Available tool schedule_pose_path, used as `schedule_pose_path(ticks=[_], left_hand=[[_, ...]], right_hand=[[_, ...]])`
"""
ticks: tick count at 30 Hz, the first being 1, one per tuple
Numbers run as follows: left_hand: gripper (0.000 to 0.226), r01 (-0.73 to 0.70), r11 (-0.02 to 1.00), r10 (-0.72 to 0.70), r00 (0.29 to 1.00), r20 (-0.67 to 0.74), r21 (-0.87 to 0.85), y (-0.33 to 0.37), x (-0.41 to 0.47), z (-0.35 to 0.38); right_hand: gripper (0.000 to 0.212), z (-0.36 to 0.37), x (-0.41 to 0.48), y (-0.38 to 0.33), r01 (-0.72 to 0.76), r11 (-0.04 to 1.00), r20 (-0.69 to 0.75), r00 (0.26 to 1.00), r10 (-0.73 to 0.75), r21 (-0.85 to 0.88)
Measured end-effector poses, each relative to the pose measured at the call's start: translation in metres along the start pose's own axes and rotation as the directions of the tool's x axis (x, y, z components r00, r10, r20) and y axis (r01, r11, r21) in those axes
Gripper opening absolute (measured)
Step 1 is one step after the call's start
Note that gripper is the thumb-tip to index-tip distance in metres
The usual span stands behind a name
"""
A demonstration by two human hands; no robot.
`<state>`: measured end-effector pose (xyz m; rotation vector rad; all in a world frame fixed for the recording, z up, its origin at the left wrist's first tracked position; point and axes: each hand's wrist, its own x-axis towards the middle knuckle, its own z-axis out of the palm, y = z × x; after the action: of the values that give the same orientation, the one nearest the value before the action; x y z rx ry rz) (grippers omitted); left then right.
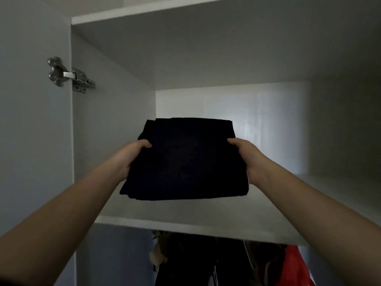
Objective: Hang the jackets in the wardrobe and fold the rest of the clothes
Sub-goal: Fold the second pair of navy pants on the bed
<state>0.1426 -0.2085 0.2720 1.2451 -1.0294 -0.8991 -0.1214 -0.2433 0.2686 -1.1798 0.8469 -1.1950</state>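
A folded black garment [185, 159] is held up inside the upper compartment of a white wardrobe, just above its shelf [185, 223]. My left hand [129, 155] grips the garment's left edge, thumb on top. My right hand [247, 155] grips its right edge the same way. Whether the garment touches the shelf cannot be told. Below the shelf hang dark jackets [195, 261] and a red garment [294, 263].
The wardrobe door [31, 120] stands open at the left, with a metal hinge [70, 76] on it. The compartment's top board [165, 9] is overhead, its back wall [237, 112] lies behind the garment, and bare shelf extends to the right.
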Motion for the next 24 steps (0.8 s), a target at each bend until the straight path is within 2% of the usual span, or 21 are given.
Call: schedule_pose_path(ticks=[3, 7, 13, 16, 19, 21, 24], left_hand=[[0.035, -0.028, 0.999, 0.028, 1.000, 0.014, 0.030, 0.028, 0.070, -0.003], [0.043, -0.059, 0.985, 0.059, 0.998, 0.004, 0.160, 0.048, 0.158, -0.011], [0.028, -0.117, 0.892, 0.154, 0.987, -0.049, 0.436, 0.061, 0.276, -0.014], [0.006, -0.145, 0.850, 0.195, 0.980, -0.048, 0.507, 0.056, 0.321, -0.009], [0.025, -0.183, 0.803, 0.238, 0.971, -0.024, 0.567, 0.042, 0.363, -0.006], [0.020, -0.192, 0.757, 0.269, 0.963, -0.029, 0.625, 0.035, 0.382, -0.005], [0.037, -0.098, 0.647, 0.241, 0.967, -0.081, 0.756, 0.017, 0.405, -0.006]], right_hand=[[0.025, 0.024, 0.063, -0.018, 0.027, 1.000, -0.021, 0.999, -0.027, -0.011], [0.025, 0.050, 0.144, -0.035, 0.031, 0.999, -0.029, 0.999, -0.032, -0.024], [0.026, 0.076, 0.247, -0.038, 0.026, 0.999, -0.036, 0.999, -0.027, -0.031], [0.025, 0.080, 0.283, -0.030, 0.010, 1.000, -0.023, 1.000, -0.010, -0.005], [0.025, 0.079, 0.313, -0.020, -0.009, 1.000, -0.008, 1.000, 0.009, 0.007], [0.025, 0.080, 0.331, -0.013, -0.030, 1.000, -0.020, 0.999, 0.030, 0.010], [0.025, 0.081, 0.355, 0.006, -0.112, 0.994, -0.009, 0.994, 0.112, -0.006]])
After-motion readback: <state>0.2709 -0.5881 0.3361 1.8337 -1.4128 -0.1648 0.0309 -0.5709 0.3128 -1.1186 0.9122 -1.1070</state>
